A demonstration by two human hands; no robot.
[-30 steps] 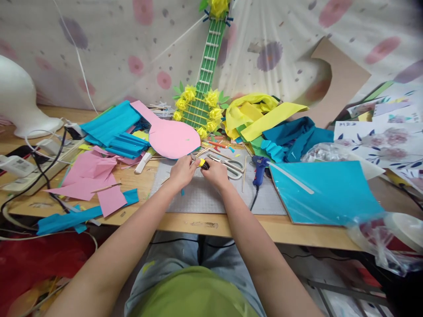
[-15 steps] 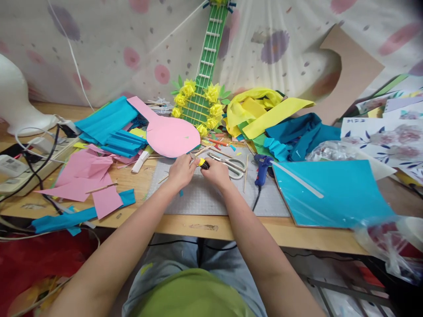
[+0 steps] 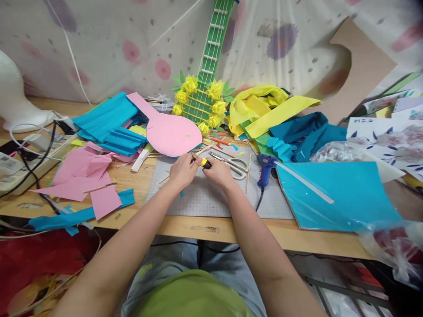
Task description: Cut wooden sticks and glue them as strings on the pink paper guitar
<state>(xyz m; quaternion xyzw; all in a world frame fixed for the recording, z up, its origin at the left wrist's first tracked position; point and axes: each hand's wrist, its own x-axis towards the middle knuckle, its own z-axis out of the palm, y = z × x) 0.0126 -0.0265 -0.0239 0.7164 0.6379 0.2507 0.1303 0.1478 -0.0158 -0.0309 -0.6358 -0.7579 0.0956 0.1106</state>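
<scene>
My right hand (image 3: 218, 171) is closed around a small yellow-and-black-handled tool (image 3: 205, 163) whose metal head points left. The fist hides most of its grip. Close against that metal head, my left hand (image 3: 182, 169) is pinched, its thumb near the tool; what it pinches is too small to make out. Both hands are over the grey cutting mat (image 3: 205, 202). Just beyond them lies a pink paddle-shaped cutout (image 3: 173, 134) with a blue edge. Scissors (image 3: 236, 167) with pale handles lie right beside my right hand.
A blue glue gun (image 3: 265, 169) with its cord stands right of the scissors, near a blue sheet pack (image 3: 337, 193). Behind leans a green paper guitar (image 3: 206, 83) with yellow flowers. Pink paper scraps (image 3: 82, 171), blue crepe paper (image 3: 105, 119) and a power strip (image 3: 39, 163) lie left.
The view has tilted down and shifted slightly. Both hands stay together at the tool, with almost no change in their hold.
</scene>
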